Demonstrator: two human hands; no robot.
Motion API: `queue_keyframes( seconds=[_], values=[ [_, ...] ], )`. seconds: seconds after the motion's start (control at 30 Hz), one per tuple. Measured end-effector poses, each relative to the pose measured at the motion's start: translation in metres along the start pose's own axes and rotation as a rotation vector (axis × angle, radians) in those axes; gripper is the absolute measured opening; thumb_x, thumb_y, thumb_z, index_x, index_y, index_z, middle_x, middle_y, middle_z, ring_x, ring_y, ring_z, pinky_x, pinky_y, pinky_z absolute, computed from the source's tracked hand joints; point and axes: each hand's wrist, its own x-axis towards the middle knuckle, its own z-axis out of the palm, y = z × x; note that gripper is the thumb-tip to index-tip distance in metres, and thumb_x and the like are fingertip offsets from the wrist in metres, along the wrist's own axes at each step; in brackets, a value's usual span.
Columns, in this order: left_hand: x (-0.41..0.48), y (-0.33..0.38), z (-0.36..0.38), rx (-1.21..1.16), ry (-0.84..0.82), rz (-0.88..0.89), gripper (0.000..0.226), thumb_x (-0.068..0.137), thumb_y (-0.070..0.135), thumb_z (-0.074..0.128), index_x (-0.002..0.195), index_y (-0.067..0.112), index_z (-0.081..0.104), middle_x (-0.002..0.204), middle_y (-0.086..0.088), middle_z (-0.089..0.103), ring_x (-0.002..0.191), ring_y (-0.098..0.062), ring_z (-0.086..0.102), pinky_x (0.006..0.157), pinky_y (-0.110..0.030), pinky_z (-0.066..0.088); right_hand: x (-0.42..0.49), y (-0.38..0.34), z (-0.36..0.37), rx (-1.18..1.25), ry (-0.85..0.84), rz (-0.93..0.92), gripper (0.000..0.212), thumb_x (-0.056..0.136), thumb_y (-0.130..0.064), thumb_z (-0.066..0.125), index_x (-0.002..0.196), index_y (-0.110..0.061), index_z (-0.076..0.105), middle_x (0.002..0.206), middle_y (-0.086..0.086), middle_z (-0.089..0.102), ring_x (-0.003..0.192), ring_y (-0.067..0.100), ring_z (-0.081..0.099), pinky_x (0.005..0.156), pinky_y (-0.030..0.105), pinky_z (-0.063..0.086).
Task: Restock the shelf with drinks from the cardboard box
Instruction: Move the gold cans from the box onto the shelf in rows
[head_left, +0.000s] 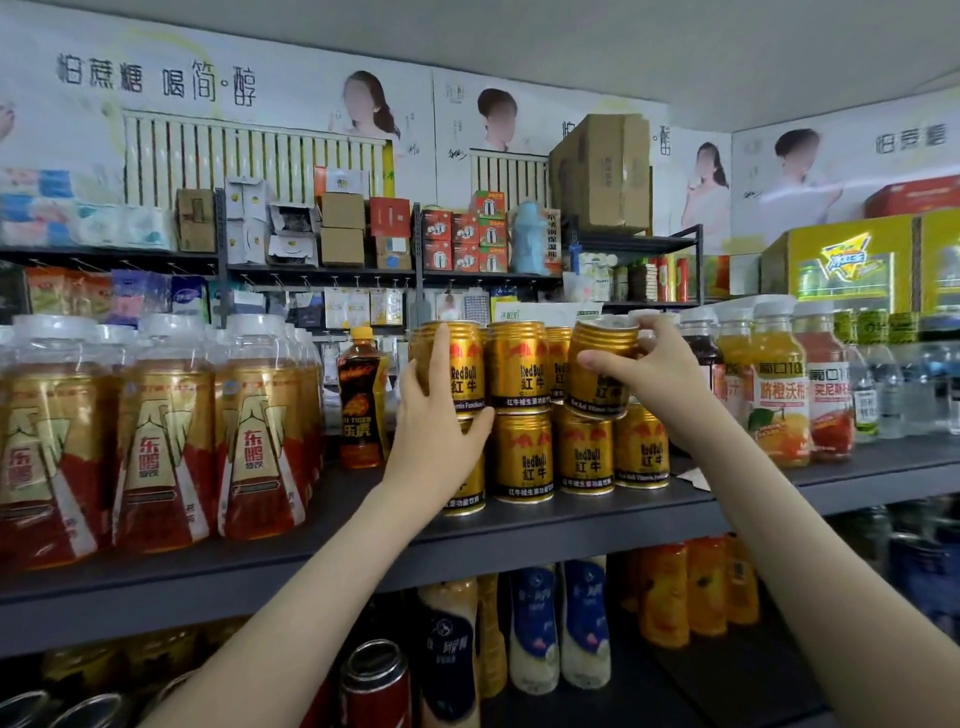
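Gold Red Bull cans (522, 410) stand stacked in two tiers on the dark grey shelf (571, 514). My left hand (434, 421) grips the upper-tier can at the left end of the stack (465, 369), thumb up along its front. My right hand (652, 371) holds another gold can (600, 364) by its upper part, tilted, its base just above the lower-tier cans (613, 452). The cardboard box of drinks is out of view.
Large gold-and-red bottles (156, 441) fill the shelf's left side, and a small orange bottle (361, 400) stands beside the cans. Juice bottles (779, 384) and water bottles stand to the right. Below are more bottles (558, 629) and cans. Higher shelves behind hold boxes.
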Motion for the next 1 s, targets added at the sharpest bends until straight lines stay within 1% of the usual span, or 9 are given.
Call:
queue_keyframes(
  seconds=[0.13, 0.23, 0.3, 0.37, 0.53, 0.67, 0.77, 0.9, 1.0],
  values=[
    [0.002, -0.004, -0.001, -0.002, 0.019, 0.027, 0.094, 0.092, 0.032, 0.059, 0.141, 0.054, -0.018, 0.153, -0.005, 0.008, 0.134, -0.032, 0.036, 0.108, -0.051, 0.037, 0.015, 0.002, 0.014, -0.097, -0.035, -0.025, 0.072, 0.076, -0.044, 0.075, 0.136, -0.018, 0.044, 0.117, -0.004, 0.056, 0.106, 0.016, 0.055, 0.087, 0.033, 0.049],
    [0.000, -0.007, -0.001, 0.023, -0.004, 0.062, 0.097, 0.091, 0.033, 0.060, 0.134, 0.056, -0.024, 0.152, -0.003, 0.004, 0.138, -0.031, 0.027, 0.113, -0.049, 0.030, 0.020, 0.006, 0.021, -0.143, -0.091, -0.028, 0.060, 0.081, -0.050, 0.067, 0.131, -0.021, 0.051, 0.118, -0.003, 0.062, 0.109, 0.018, 0.058, 0.093, 0.043, 0.051],
    [-0.001, -0.009, -0.002, 0.034, -0.038, 0.074, 0.099, 0.091, 0.035, 0.059, 0.130, 0.058, -0.029, 0.152, -0.002, -0.001, 0.140, -0.032, 0.022, 0.114, -0.049, 0.026, 0.019, 0.007, 0.023, -0.146, -0.104, -0.026, 0.057, 0.084, -0.050, 0.063, 0.132, -0.022, 0.049, 0.119, -0.004, 0.062, 0.112, 0.020, 0.058, 0.093, 0.043, 0.050],
    [-0.002, -0.010, -0.003, 0.020, -0.050, 0.075, 0.100, 0.091, 0.036, 0.059, 0.127, 0.060, -0.031, 0.153, -0.001, -0.005, 0.141, -0.032, 0.023, 0.114, -0.051, 0.027, 0.015, 0.008, 0.023, -0.165, -0.114, -0.028, 0.058, 0.089, -0.044, 0.060, 0.139, -0.021, 0.040, 0.124, -0.002, 0.058, 0.119, 0.023, 0.055, 0.091, 0.036, 0.048],
    [-0.001, -0.007, -0.004, 0.013, -0.089, 0.041, 0.100, 0.092, 0.031, 0.059, 0.126, 0.058, -0.032, 0.155, -0.006, -0.014, 0.143, -0.036, 0.018, 0.114, -0.049, 0.023, 0.002, 0.020, 0.032, -0.328, -0.085, -0.129, 0.101, 0.083, -0.037, 0.070, 0.153, -0.021, 0.000, 0.153, 0.008, 0.033, 0.139, 0.027, 0.033, 0.111, 0.049, 0.033],
    [-0.003, -0.007, -0.008, -0.005, -0.131, 0.039, 0.106, 0.090, 0.029, 0.062, 0.128, 0.055, -0.033, 0.156, -0.007, -0.014, 0.145, -0.033, 0.009, 0.115, -0.048, 0.018, -0.012, 0.022, 0.041, -0.488, 0.054, -0.241, 0.095, 0.087, -0.029, 0.068, 0.154, -0.014, 0.003, 0.158, 0.011, 0.017, 0.146, 0.029, 0.015, 0.118, 0.046, 0.019],
    [-0.010, -0.009, -0.009, 0.037, -0.166, 0.031, 0.109, 0.090, 0.030, 0.063, 0.131, 0.050, -0.036, 0.157, -0.009, -0.018, 0.144, -0.037, 0.013, 0.114, -0.046, 0.023, -0.029, 0.022, 0.048, -0.603, 0.079, -0.254, 0.091, 0.090, -0.023, 0.065, 0.153, -0.017, 0.000, 0.160, 0.012, 0.010, 0.147, 0.029, 0.008, 0.118, 0.044, 0.011],
    [-0.028, -0.014, -0.011, 0.062, -0.297, -0.002, 0.112, 0.089, 0.023, 0.065, 0.137, 0.043, -0.035, 0.155, -0.010, -0.025, 0.145, -0.038, 0.005, 0.113, -0.045, 0.025, -0.059, 0.024, 0.053, -0.724, 0.058, -0.185, 0.083, 0.092, -0.017, 0.058, 0.154, -0.020, 0.003, 0.160, 0.013, 0.009, 0.147, 0.032, 0.005, 0.119, 0.048, 0.008],
    [-0.044, -0.016, -0.017, 0.134, -0.318, -0.003, 0.103, 0.090, 0.025, 0.063, 0.146, 0.036, -0.023, 0.156, -0.011, -0.022, 0.144, -0.037, 0.008, 0.111, -0.045, 0.026, -0.089, 0.020, 0.058, -0.720, 0.046, -0.142, 0.076, 0.092, -0.014, 0.057, 0.154, -0.016, 0.012, 0.158, 0.014, 0.017, 0.145, 0.033, 0.010, 0.117, 0.045, 0.012]
  ],
)
